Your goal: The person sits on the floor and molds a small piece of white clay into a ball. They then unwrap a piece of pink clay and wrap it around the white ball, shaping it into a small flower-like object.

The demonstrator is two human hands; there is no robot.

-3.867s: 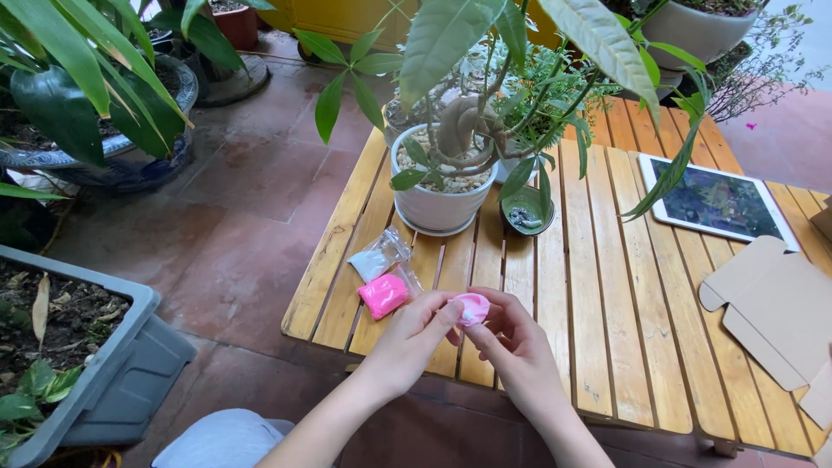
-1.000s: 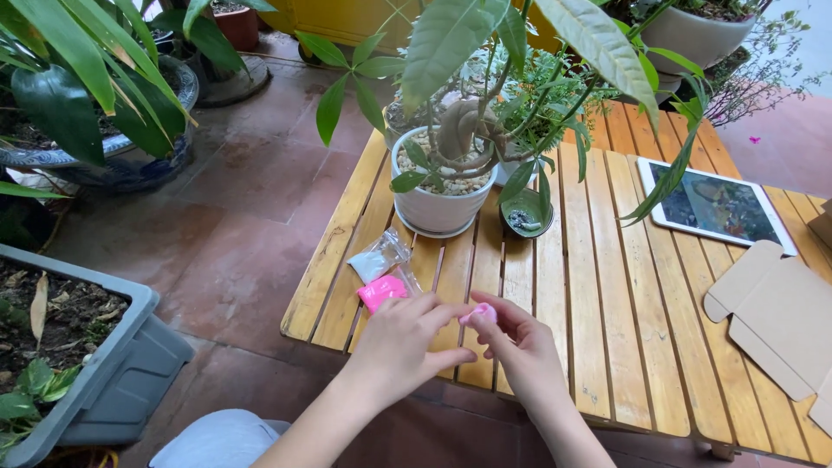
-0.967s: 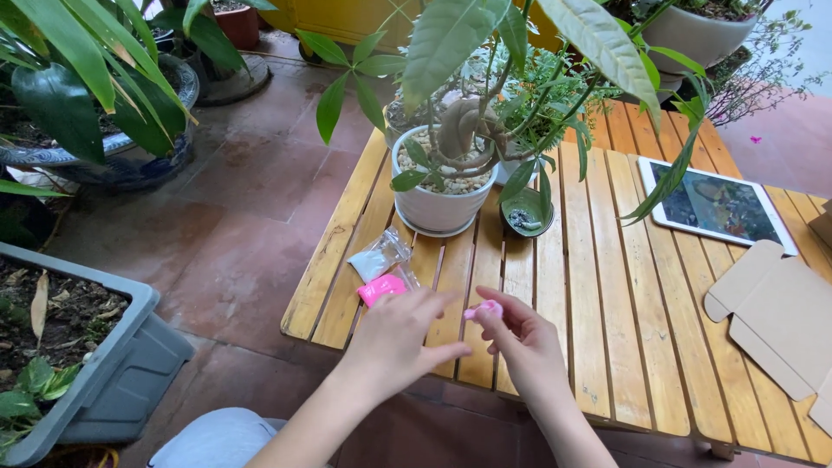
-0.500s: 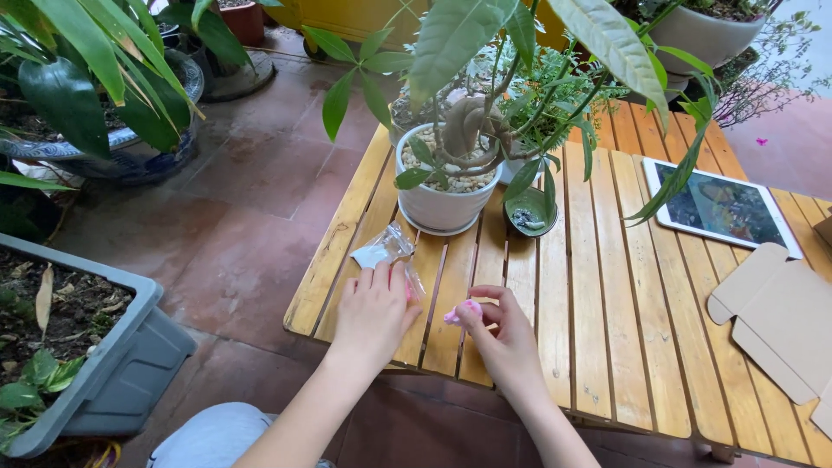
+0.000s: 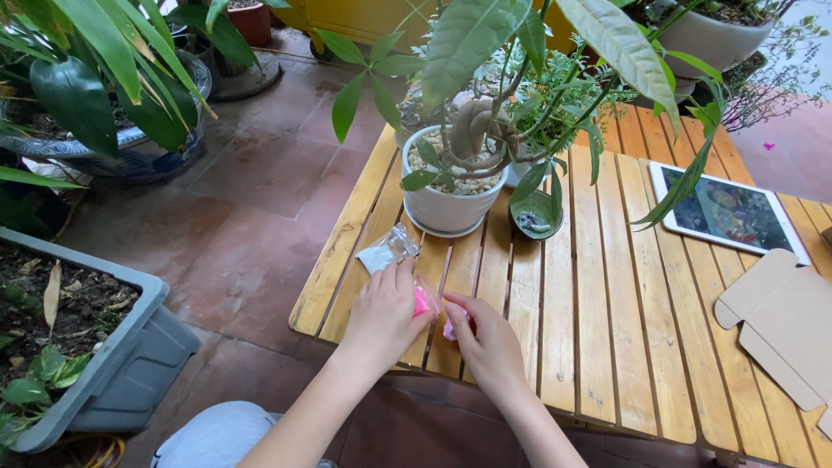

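Two bare forearms enter from the bottom edge, no sleeves visible up to where the frame cuts them off. Left hand [image 5: 386,312] and right hand [image 5: 485,342]: no gloves, no rings, no watch or bracelet showing at either wrist. Fingers slender; nails short as far as can be made out, polish cannot be told. At the lower left, below the left forearm, a rounded patch of pale grey-blue fabric [image 5: 217,438], most likely clothing over a knee; its cut and seams are too blurred to read. Nothing more of the body shows.
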